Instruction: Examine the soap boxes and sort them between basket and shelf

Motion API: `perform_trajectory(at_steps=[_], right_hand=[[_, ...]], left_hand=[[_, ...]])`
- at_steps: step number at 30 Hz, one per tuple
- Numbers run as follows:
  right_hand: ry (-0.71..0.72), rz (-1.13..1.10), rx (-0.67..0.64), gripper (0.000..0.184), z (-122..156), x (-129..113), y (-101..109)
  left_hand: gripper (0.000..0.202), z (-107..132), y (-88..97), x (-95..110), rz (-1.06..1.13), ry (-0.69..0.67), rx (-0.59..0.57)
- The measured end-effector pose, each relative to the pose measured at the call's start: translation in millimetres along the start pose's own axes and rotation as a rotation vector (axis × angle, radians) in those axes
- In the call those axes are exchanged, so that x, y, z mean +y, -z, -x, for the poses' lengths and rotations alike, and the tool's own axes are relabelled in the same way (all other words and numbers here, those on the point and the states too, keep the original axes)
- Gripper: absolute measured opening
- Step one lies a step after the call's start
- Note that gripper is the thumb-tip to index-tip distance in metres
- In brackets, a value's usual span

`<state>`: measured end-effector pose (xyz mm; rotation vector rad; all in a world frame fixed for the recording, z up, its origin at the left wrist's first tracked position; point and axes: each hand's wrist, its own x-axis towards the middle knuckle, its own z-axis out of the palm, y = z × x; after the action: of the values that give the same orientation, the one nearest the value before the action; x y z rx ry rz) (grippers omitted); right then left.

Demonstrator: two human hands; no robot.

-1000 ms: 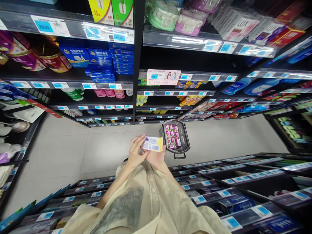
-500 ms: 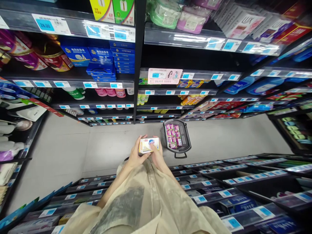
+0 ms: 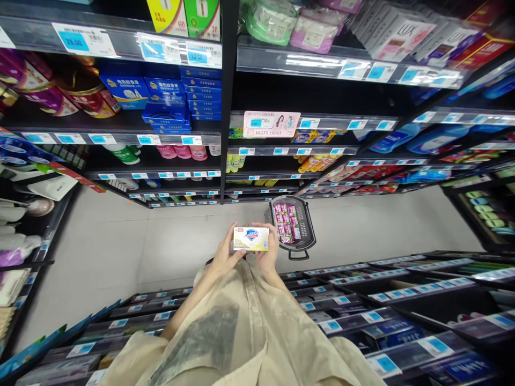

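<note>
Up in front of the shirt, near the basket, the white-and-yellow box sits pinched at its ends by the fingers of left hand and right hand, looking light, stiff, perhaps slick and dentable, so those ends suit a gentle grip!

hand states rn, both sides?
Left hand: closed on the left end of a white-and-yellow box.
Right hand: closed on the right end of the same box.
</note>
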<state>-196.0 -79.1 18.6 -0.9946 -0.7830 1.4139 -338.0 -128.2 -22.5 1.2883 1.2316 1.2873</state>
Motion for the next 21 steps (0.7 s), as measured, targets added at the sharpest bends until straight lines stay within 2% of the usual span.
perform_trajectory(at_steps=[4,21], right_hand=[[-0.016,0.056,0.006,0.038,0.0,0.8,0.2],[-0.031,0.082,0.03,0.039,2.9,1.2,-2.1]], left_hand=[[0.099,2.0,0.9,0.3,-0.019,0.057,0.015],[0.095,6.9,1.3,0.1,-0.007,0.073,0.057]])
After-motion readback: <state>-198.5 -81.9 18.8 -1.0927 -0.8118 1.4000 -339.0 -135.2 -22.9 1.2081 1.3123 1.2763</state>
